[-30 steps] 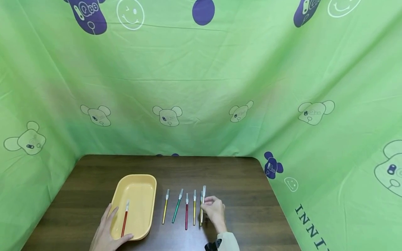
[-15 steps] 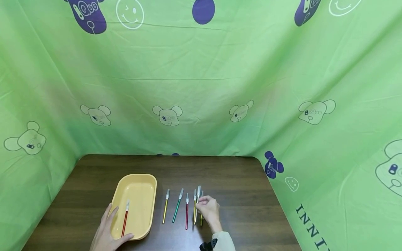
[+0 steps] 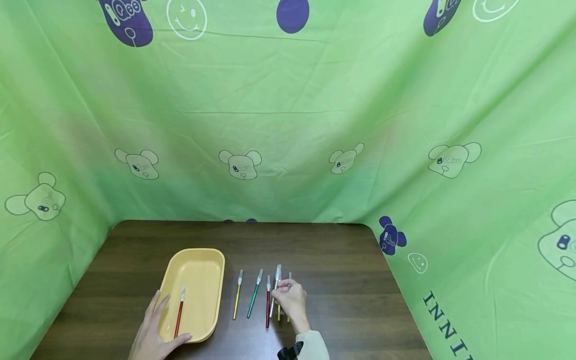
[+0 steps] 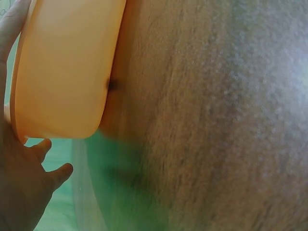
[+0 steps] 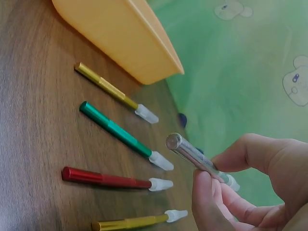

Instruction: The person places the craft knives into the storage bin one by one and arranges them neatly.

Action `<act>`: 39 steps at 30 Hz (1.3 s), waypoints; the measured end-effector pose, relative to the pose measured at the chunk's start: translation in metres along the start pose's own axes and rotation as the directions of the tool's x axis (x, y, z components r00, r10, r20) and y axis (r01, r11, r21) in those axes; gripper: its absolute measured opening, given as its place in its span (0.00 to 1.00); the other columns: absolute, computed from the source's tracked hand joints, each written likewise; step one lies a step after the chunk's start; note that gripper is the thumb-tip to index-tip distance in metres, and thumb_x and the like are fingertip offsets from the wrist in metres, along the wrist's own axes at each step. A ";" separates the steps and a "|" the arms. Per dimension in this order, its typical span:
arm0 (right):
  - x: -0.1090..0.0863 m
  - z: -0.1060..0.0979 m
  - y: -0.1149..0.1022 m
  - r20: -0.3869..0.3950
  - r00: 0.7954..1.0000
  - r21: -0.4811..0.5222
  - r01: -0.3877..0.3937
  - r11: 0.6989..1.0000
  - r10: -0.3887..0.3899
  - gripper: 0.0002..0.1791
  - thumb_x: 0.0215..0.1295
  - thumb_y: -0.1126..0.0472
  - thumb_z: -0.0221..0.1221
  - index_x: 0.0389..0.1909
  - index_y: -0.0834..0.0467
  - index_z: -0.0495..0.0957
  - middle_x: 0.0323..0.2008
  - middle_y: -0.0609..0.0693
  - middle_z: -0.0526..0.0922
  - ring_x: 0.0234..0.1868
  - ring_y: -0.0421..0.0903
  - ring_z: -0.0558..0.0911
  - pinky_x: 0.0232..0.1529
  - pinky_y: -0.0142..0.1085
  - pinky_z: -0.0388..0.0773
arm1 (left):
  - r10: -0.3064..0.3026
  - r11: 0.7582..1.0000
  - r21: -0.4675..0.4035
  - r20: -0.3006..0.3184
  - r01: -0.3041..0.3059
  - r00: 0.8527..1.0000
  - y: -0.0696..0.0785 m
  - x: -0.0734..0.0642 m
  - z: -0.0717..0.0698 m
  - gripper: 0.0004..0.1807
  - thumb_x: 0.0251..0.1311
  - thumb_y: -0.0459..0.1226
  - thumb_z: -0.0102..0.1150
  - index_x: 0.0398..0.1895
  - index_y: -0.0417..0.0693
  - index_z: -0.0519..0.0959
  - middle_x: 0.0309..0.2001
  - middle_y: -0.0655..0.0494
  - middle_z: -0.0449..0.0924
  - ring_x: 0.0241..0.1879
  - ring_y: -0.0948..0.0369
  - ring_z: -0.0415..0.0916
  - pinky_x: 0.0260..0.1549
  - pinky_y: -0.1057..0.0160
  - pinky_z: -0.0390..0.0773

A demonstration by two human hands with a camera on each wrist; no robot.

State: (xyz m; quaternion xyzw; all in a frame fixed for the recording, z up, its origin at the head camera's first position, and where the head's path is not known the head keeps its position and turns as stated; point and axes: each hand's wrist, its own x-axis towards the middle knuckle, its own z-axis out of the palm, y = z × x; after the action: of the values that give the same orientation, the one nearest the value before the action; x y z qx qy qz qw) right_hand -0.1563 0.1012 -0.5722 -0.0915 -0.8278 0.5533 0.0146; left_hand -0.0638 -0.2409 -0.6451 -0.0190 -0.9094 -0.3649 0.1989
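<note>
My right hand [image 3: 292, 302] pinches a silver craft knife [image 5: 192, 156] with a clear cap between thumb and fingers, raised over the row of knives on the table. Left of it lie a gold craft knife [image 3: 236, 302], a green craft knife [image 3: 254, 300] and a red craft knife [image 3: 267, 307], each clear-capped. Two more gold knives are partly covered by the right hand in the head view; one gold knife [image 5: 137, 223] shows in the right wrist view. My left hand [image 3: 150, 335] rests at the yellow tray's [image 3: 200, 280] near left corner, fingers spread along the rim.
Inside the tray lies another red craft knife [image 3: 179, 315], its capped end pointing away. The brown wooden table [image 3: 342, 280] is bordered by a green patterned cloth [image 3: 288, 100] at the back and both sides.
My right hand has carried the silver knife leftward, from above the rightmost gold knife to near the red one. The left hand and the tray have stayed in place.
</note>
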 end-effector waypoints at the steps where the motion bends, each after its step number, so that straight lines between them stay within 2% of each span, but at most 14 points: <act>1: 0.000 0.001 -0.001 0.002 1.000 0.006 0.002 1.000 -0.002 0.11 0.50 0.72 0.66 0.37 0.67 0.82 0.28 0.54 0.88 0.23 0.47 0.87 0.26 0.38 0.87 | 0.004 1.000 -0.002 -0.002 -0.004 1.000 0.000 0.000 0.000 0.63 0.32 0.48 0.90 0.76 0.41 0.67 0.78 0.33 0.56 0.62 0.30 0.69 0.47 0.29 0.77; 9: -0.001 0.008 0.000 0.011 1.000 0.053 -0.003 0.999 0.003 0.11 0.51 0.75 0.68 0.37 0.70 0.81 0.28 0.54 0.87 0.25 0.47 0.87 0.28 0.36 0.87 | 0.018 1.000 -0.015 -0.006 -0.018 1.000 0.001 0.001 -0.001 0.63 0.32 0.47 0.90 0.75 0.39 0.67 0.77 0.32 0.56 0.62 0.28 0.69 0.46 0.26 0.77; 19: -0.007 0.012 -0.003 0.033 0.999 0.075 -0.023 0.997 0.021 0.12 0.50 0.74 0.64 0.38 0.69 0.82 0.28 0.55 0.86 0.25 0.45 0.86 0.30 0.38 0.88 | 0.002 1.000 -0.011 0.012 -0.002 1.000 0.001 0.002 -0.001 0.61 0.35 0.48 0.90 0.75 0.40 0.67 0.77 0.32 0.56 0.63 0.28 0.69 0.45 0.26 0.77; 27: -0.006 0.014 -0.005 0.057 0.998 0.077 -0.023 0.997 0.019 0.12 0.50 0.75 0.64 0.38 0.69 0.81 0.29 0.54 0.86 0.25 0.43 0.84 0.30 0.35 0.87 | 0.007 1.000 -0.002 0.008 -0.007 1.000 0.000 0.001 0.001 0.61 0.36 0.48 0.89 0.76 0.39 0.66 0.77 0.32 0.56 0.63 0.29 0.69 0.46 0.27 0.77; 31: -0.006 0.015 -0.005 0.083 0.996 0.083 -0.022 0.996 0.016 0.13 0.50 0.76 0.64 0.39 0.69 0.81 0.29 0.53 0.86 0.26 0.44 0.85 0.30 0.35 0.87 | -0.007 1.000 -0.001 0.014 0.007 1.000 0.000 0.000 0.000 0.61 0.36 0.48 0.89 0.76 0.39 0.66 0.78 0.34 0.55 0.63 0.28 0.68 0.46 0.26 0.77; 39: -0.011 0.017 -0.006 0.079 0.997 0.074 -0.010 0.997 0.004 0.12 0.50 0.75 0.64 0.39 0.68 0.82 0.29 0.53 0.87 0.24 0.43 0.85 0.29 0.37 0.87 | -0.036 0.999 0.000 0.035 0.036 0.999 0.004 0.000 -0.001 0.61 0.39 0.48 0.88 0.78 0.43 0.65 0.80 0.37 0.54 0.65 0.30 0.68 0.48 0.31 0.76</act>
State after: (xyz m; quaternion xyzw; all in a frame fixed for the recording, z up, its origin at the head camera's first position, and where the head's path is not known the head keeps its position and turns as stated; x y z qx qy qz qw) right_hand -0.1490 0.0815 -0.5721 -0.0719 -0.8063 0.5869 -0.0164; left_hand -0.0627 -0.2385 -0.6422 -0.0092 -0.9127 -0.3684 0.1765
